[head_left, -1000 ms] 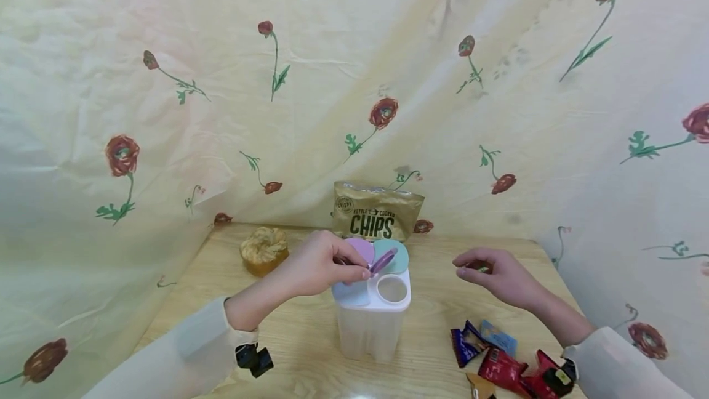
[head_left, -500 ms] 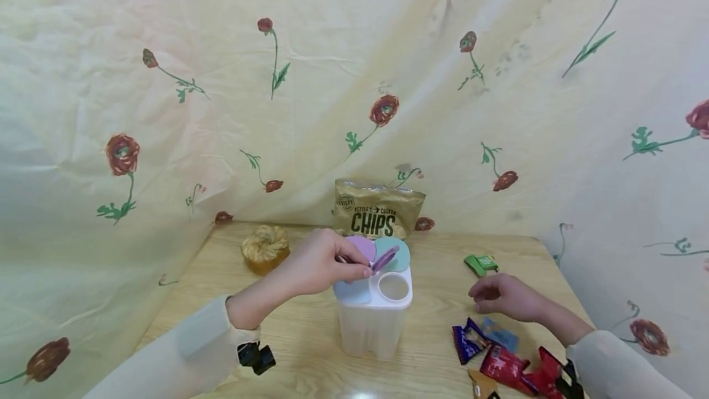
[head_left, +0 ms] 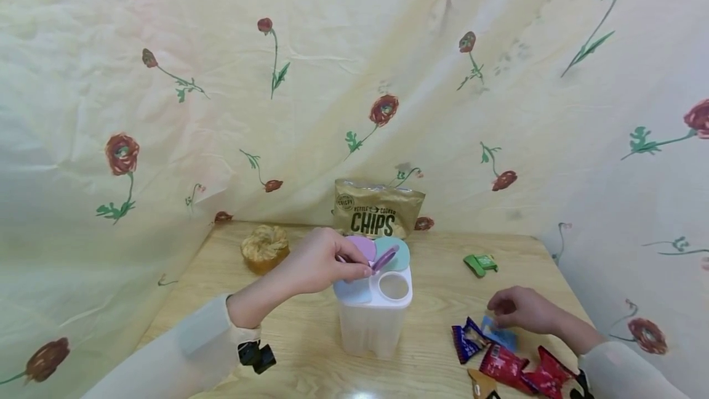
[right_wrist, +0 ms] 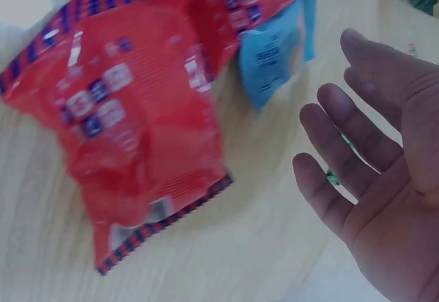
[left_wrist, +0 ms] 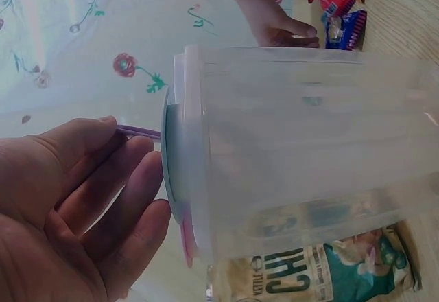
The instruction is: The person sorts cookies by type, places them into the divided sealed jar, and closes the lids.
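Observation:
A clear plastic container [head_left: 371, 328] stands upright mid-table under a white top. Its round front-right opening [head_left: 393, 287] is uncovered. My left hand [head_left: 327, 263] pinches the raised purple lid [head_left: 386, 258] above that opening between thumb and fingers; the left wrist view shows the lid [left_wrist: 139, 132] edge-on. Lilac, teal and light blue lids cover the other sections. My right hand [head_left: 526, 310] hovers at a light blue packet [head_left: 505, 338], overlapping it in the head view. In the right wrist view this hand [right_wrist: 384, 151] has relaxed fingers, nothing between them, beside the blue packet [right_wrist: 273, 55].
Dark blue [head_left: 467, 341], red [head_left: 503, 368] and orange [head_left: 483, 383] packets lie at the front right. A green packet [head_left: 480, 265] sits further back. Behind the container stands a gold chips bag [head_left: 379, 209]; a round bread [head_left: 264, 249] is at back left. Flowered cloth [head_left: 310, 128] surrounds the table.
My right hand has let go of the green packet, leaving it on the table at the right, and has moved toward me to the light blue packet. My left hand still holds the purple lid.

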Tool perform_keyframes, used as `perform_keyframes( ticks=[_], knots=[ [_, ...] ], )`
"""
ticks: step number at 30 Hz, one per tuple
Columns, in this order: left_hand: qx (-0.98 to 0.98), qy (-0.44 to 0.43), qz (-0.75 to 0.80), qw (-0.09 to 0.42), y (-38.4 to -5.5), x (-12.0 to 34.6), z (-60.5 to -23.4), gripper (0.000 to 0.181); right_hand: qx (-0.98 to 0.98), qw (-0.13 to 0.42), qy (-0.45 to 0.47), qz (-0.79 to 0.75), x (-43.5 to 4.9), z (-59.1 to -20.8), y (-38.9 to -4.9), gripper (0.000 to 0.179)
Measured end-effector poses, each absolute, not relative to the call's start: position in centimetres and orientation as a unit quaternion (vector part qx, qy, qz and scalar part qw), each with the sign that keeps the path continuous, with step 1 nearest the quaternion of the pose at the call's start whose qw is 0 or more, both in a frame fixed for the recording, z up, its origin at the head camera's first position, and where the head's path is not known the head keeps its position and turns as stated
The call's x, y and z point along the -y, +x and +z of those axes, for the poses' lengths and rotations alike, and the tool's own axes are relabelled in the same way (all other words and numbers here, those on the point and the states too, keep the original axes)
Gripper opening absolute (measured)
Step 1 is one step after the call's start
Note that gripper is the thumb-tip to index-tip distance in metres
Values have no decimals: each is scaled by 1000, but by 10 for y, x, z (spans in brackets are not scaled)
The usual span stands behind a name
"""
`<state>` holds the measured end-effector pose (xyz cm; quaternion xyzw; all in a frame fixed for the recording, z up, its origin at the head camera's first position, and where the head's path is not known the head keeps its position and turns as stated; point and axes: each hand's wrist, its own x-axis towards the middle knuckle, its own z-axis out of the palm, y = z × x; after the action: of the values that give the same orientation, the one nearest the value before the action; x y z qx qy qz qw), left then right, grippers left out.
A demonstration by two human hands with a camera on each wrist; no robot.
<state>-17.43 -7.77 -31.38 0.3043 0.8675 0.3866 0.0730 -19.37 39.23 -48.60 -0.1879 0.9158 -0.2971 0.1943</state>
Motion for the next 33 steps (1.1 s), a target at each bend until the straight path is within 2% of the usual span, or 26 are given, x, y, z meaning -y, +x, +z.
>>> perform_keyframes(
  ticks=[9,20,25,33],
  knots=[
    [-874,306,372,61,-175,75,-316,6,-910,222,-171,-306,-403,-504,-191,24],
    [-870,313,376,61,-175,76,-314,5,-912,239,-132,-307,-395,-503,-191,20],
    [-872,313,371,62,-175,77,-313,5,-908,231,-159,-310,-395,-500,-192,13],
    [-875,305,371,58,-173,78,-314,6,-889,201,-204,-356,-383,-481,-198,16]
  ],
)
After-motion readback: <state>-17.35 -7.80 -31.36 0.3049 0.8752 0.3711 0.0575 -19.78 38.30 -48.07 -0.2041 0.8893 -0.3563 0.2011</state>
